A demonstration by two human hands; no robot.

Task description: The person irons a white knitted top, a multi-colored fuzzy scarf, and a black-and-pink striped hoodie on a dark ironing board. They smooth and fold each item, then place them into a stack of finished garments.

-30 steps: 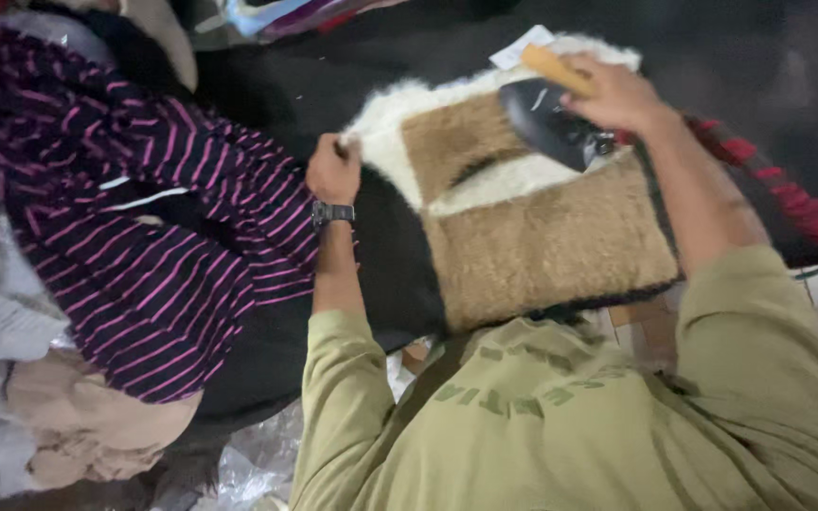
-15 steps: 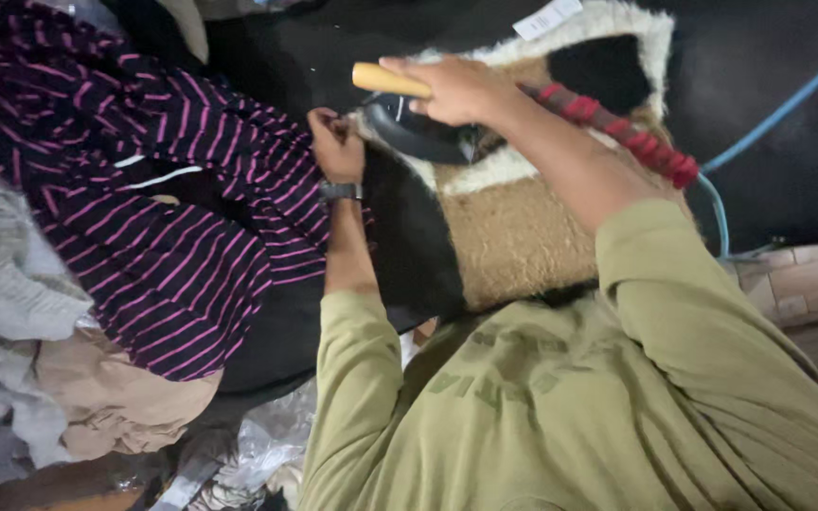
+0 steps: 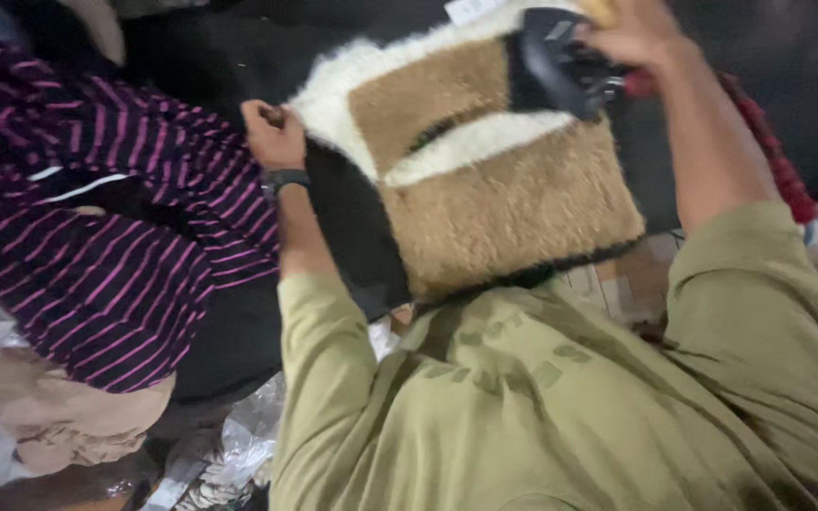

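- Dark cloth covers the worktop point(image 3: 220, 57), heaped with garments, where a person in an olive-green long-sleeved top point(image 3: 560, 407) bends over a shaggy patchwork fleece piece in tan, cream and black point(image 3: 513, 203).
- Left hand point(image 3: 275, 137), a dark watch at the wrist, is closed in a pinch on the fleece's upper left cream corner, holding it taut against the worktop.
- Right hand point(image 3: 631, 33) is wrapped around the yellow-handled black clothes iron point(image 3: 560, 66), fingers curled shut on the grip; the iron sits at the fleece's top right edge, on the black patch.
- Compared with half a second ago, the iron has travelled from the left part of the fleece across to its far right corner, while the left hand has kept its pinch on the same corner: a full pass over the upper band appears done, the lower tan panel looking next in line.
- A red braided cord point(image 3: 778, 161) trails behind the right forearm.
- To the left lies a black-and-magenta striped garment point(image 3: 97, 246); below it, a beige bundle point(image 3: 59, 416) and crumpled clear plastic point(image 3: 248, 440).
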